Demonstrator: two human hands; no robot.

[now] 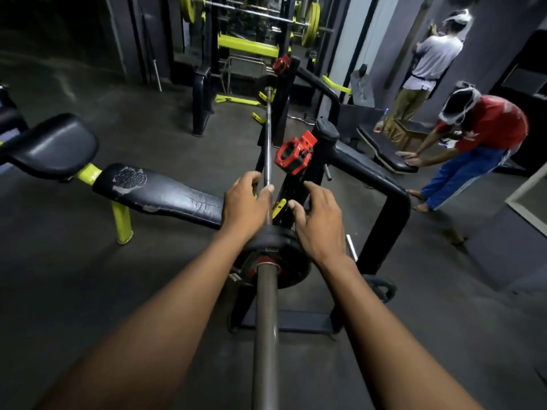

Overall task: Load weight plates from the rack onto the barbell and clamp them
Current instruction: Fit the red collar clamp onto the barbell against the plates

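A steel barbell (266, 315) runs from the bottom of the view away from me across the bench rack. A black weight plate (273, 236) with a red centre sits on its sleeve in the middle of the view. My left hand (244, 207) reaches past the plate with its fingers and thumb around the thin bar. My right hand (318, 220) hovers at the plate's right edge, fingers loosely spread. A red clamp (291, 153) rests on the rack upright just beyond my hands. A second red clamp (281, 64) sits at the bar's far end.
A black padded bench (159, 192) with yellow legs lies to the left. A black rack frame (381, 187) bends around on the right. Two people stand at the right by another bench (384, 146). A yellow rack with a loaded bar (251, 13) stands behind.
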